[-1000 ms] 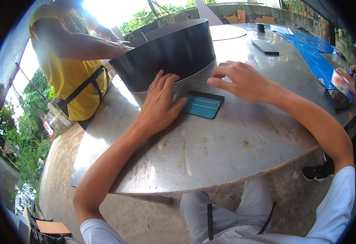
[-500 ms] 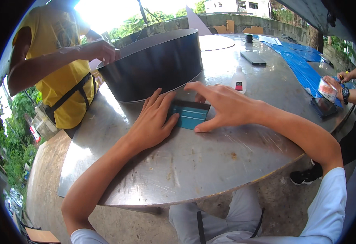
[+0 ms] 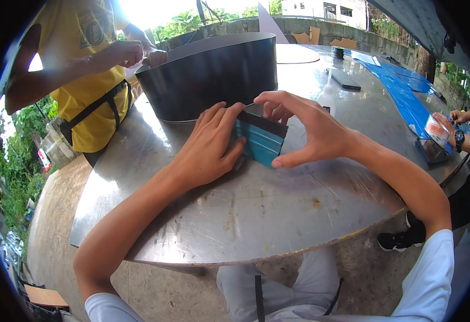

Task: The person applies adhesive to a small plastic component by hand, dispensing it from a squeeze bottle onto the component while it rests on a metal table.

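Both hands are at a teal squeegee (image 3: 260, 145) with a dark strip along its upper edge, tilted up above the metal tabletop (image 3: 235, 225). My left hand (image 3: 208, 142) is closed on its left end, fingers over the far side and thumb on the face. My right hand (image 3: 315, 129) spans its right end, thumb at the lower corner and curled fingers by the top edge; where those fingertips touch is partly hidden. Just beyond stands a large black curved band (image 3: 213, 78). A clear bottle (image 3: 327, 99) is behind my right hand.
At the left, a person in a yellow shirt (image 3: 92, 102) has hands at the band's rim. Another person's hand (image 3: 443, 126) holds a white container (image 3: 435, 130) at the right, near a dark phone (image 3: 430, 151). Blue sheeting (image 3: 388, 78), a dark flat device (image 3: 345, 79) and a spool (image 3: 337, 52) lie farther back.
The squeegee has tipped up, its dark edge showing more, and both my hands have turned with it. The view has shifted slightly. The person in yellow has moved their hands.
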The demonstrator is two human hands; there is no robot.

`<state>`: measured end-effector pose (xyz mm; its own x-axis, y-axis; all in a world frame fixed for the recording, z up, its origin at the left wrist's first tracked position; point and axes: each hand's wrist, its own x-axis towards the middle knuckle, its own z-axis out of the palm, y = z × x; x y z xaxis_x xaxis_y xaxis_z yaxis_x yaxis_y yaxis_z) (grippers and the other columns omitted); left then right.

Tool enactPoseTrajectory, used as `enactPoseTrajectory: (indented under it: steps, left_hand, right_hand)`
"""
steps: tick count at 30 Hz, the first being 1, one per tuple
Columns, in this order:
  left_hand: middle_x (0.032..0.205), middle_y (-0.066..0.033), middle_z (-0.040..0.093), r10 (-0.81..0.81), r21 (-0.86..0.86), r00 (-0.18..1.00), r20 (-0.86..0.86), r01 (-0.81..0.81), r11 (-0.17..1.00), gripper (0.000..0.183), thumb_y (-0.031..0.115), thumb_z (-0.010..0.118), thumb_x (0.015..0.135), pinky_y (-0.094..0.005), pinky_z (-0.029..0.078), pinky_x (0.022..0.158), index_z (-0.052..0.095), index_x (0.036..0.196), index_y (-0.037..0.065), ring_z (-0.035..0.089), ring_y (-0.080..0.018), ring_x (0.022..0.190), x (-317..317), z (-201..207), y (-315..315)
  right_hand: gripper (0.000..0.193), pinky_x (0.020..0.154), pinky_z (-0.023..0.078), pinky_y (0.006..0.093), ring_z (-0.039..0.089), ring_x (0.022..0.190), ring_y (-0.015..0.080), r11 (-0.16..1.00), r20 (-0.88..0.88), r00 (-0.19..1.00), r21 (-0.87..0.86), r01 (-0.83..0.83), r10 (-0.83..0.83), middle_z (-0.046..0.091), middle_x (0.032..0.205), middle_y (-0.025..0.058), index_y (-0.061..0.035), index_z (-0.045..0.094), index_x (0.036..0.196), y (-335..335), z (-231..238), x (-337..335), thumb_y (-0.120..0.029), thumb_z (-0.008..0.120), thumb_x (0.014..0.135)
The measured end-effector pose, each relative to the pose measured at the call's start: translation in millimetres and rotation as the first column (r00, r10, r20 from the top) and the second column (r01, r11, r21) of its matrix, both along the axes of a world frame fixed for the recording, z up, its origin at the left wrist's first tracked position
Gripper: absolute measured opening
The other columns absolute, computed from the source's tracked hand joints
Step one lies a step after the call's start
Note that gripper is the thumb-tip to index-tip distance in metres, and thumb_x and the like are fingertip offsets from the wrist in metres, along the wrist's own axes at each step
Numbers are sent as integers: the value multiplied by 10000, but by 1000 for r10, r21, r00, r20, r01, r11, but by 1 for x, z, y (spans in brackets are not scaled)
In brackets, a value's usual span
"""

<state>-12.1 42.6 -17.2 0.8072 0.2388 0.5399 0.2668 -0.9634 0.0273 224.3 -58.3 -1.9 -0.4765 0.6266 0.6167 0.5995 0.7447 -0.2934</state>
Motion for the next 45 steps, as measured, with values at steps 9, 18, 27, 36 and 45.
enactPoseTrajectory:
  steps: [9,18,27,36,45]
  left_hand:
    - [1313,-235,518,-64,-23,997,54,65,998,570,139,585,889,-491,320,1100,371,1400,6,429,-408,1298,0,3,-1]
    - [1430,-213,463,-68,-94,998,-4,67,993,567,121,574,967,-464,357,1119,326,1469,35,417,-386,1361,-3,5,-4]
    - [1407,-201,500,-81,-103,996,29,83,991,555,141,578,977,-452,405,1081,339,1473,67,465,-385,1326,1,1,1]
    - [1397,-209,509,-104,-100,994,38,107,989,555,150,577,981,-451,431,1056,337,1475,74,500,-388,1295,2,0,2]
    - [1353,-220,549,-97,-109,995,34,101,989,553,148,569,987,-449,422,1063,328,1478,71,503,-391,1291,1,0,1]
  right_hand:
    - [587,792,527,293,652,915,141,952,-231,971,-280,-122,57,641,1134,90,-8,595,1266,-6,5,0,-218,771,748]
    - [412,697,531,238,653,717,85,978,-198,980,-196,-75,36,726,955,67,-72,711,1213,-5,3,-7,-23,748,805]
    - [403,628,505,212,627,647,66,991,-161,987,-132,-18,-4,723,894,36,-105,712,1229,-7,-1,-11,-102,788,833]
    - [414,604,482,222,619,639,69,995,-138,990,-100,8,-22,718,849,35,-100,724,1212,-10,2,-14,-141,820,811]
    - [376,593,482,228,605,614,73,998,-124,992,-65,0,-8,712,816,33,-94,727,1204,-11,0,-14,-72,765,831]
